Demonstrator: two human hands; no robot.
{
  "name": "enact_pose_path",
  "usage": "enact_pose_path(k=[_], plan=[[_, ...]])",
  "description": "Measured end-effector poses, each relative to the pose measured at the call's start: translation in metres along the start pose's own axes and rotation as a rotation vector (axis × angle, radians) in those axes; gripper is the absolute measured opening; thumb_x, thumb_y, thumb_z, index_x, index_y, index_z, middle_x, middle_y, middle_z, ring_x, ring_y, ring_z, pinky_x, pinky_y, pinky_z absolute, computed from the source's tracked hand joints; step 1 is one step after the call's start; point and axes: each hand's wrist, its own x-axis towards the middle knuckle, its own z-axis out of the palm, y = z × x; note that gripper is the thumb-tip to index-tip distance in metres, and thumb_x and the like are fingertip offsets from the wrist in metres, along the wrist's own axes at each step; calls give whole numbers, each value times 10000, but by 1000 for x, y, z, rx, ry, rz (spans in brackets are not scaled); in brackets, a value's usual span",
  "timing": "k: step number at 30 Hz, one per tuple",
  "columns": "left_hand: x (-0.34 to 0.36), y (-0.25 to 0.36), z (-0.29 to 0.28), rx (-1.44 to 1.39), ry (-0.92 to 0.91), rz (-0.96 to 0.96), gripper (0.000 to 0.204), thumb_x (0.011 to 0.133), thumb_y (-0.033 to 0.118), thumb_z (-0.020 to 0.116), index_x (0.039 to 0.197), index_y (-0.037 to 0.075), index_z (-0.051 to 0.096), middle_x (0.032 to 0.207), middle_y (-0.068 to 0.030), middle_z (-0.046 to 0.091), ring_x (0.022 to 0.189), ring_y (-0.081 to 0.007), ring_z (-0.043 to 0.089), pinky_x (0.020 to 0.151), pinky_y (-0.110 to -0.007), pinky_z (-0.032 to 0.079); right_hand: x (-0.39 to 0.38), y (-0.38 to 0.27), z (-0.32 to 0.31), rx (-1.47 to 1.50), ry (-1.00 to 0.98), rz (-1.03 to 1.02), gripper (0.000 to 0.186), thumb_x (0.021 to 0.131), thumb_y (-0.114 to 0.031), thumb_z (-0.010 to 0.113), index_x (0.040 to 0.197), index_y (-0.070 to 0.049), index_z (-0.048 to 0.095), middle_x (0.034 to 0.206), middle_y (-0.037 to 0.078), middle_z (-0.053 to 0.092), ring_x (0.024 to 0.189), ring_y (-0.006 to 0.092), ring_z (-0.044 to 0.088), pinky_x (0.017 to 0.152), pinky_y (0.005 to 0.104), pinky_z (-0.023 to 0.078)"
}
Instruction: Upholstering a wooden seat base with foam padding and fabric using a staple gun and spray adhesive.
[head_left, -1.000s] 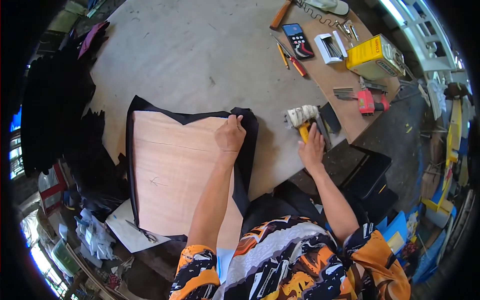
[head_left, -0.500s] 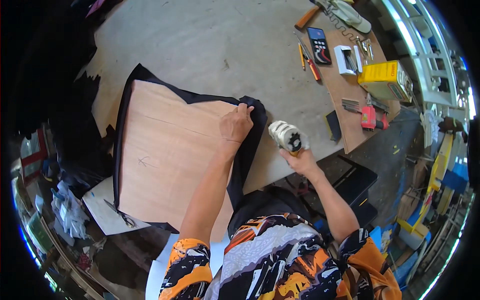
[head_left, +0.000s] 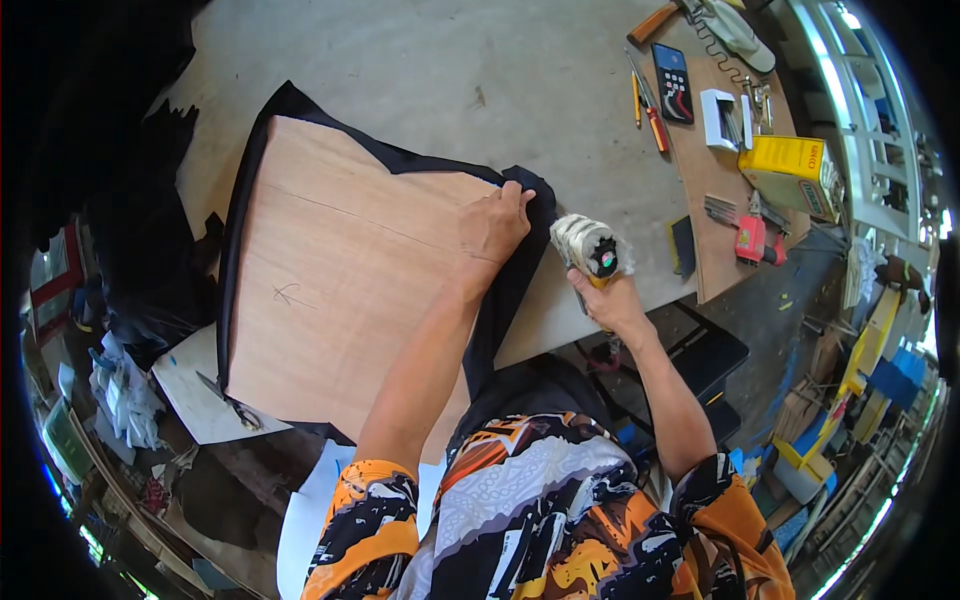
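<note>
A wooden panel (head_left: 330, 240) lies on the table with black fabric (head_left: 262, 165) wrapped along its edges. At the panel's far right corner, my left hand (head_left: 492, 228) is closed on the folded fabric, its fingertips pressing it at the wood's edge. Just right of that corner, my right hand (head_left: 610, 300) grips the handle of a staple gun (head_left: 588, 245), its head wrapped in whitish tape or plastic. The gun's head is close to the fabric, slightly apart from it. Its nose is hidden from view.
Scissors (head_left: 230, 402) lie by the panel's near left corner. On the right stand a yellow can (head_left: 785, 165), a red staple gun (head_left: 752, 240), a phone (head_left: 672, 84), a small white box (head_left: 720, 118) and a screwdriver (head_left: 655, 128). Dark fabric (head_left: 150, 260) hangs at the left.
The view has shifted slightly. My left hand stays closed on the fabric at the corner. My right hand still holds the staple gun, now a little nearer the fabric corner.
</note>
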Motion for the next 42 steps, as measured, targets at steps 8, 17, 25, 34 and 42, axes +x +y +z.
enact_pose_path(k=[8,17,25,34,42], plan=[[-1,1,0,-30,-3,-22,235,955,280,714,844,140,561,646,-37,662,498,-280,610,474,-390,442,-8,-3,13,-23,-38,-11,380,920,-138,766,1262,-1,674,1217,117,745,1054,253,702,926,362,534],[0,3,-3,-62,2,-31,238,961,283,714,839,145,563,639,-35,655,490,-277,598,474,-389,440,-12,-5,16,-7,-52,46,373,912,-151,780,1247,-13,688,1192,103,756,1009,252,701,901,361,537],[1,0,-2,-91,8,-15,252,969,284,707,824,136,562,643,-42,659,492,-290,589,481,-394,445,-16,-2,24,9,-90,-95,348,907,-210,794,1180,-7,718,1039,125,793,881,301,736,792,381,561],[3,2,-13,-106,-58,52,286,986,319,692,819,122,569,639,-85,656,511,-336,603,494,-426,453,-10,52,-42,-709,226,214,477,919,-365,747,1237,-19,667,967,207,779,886,451,738,774,507,569],[-30,40,-62,-294,-210,-200,373,956,429,716,1011,60,711,786,-176,692,742,-410,670,692,-470,527,16,89,-45,-727,287,377,503,903,-380,723,1259,-41,613,1054,223,761,931,490,718,797,545,572]])
